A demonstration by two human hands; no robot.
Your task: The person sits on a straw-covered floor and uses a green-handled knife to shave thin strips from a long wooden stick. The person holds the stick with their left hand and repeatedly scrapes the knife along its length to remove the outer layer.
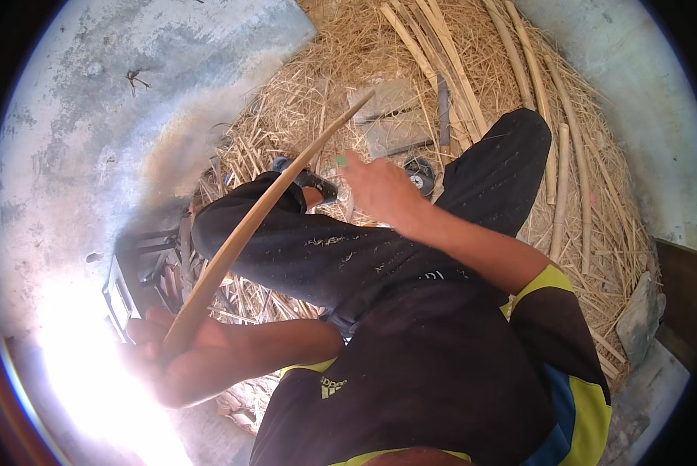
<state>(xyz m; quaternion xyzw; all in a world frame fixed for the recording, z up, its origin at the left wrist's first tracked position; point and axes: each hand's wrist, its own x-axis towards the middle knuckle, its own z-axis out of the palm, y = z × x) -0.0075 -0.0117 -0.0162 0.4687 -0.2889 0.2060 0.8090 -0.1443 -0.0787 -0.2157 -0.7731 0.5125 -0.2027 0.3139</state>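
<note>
My left hand (185, 353), at the lower left beside a very bright patch of light, is closed round the thick near end of a long, pale bamboo strip (259, 210). The strip slants up and away across my left leg, bending slightly and narrowing toward its far tip. My right hand (386, 190) hovers over the gap between my legs, a little right of the strip and apart from it. Its forefinger reaches forward, with a small bright green patch at the tip, and nothing shows in its grasp. The undersides of its other fingers are partly hidden.
A dark, blade-like tool (443, 109) lies beyond my right hand, beside long split bamboo strips (461, 78). Flat stone blocks (395, 132) sit amid straw and shavings (325, 70). Bamboo poles (560, 194) lie at the right. Weathered walls (170, 93) flank the floor.
</note>
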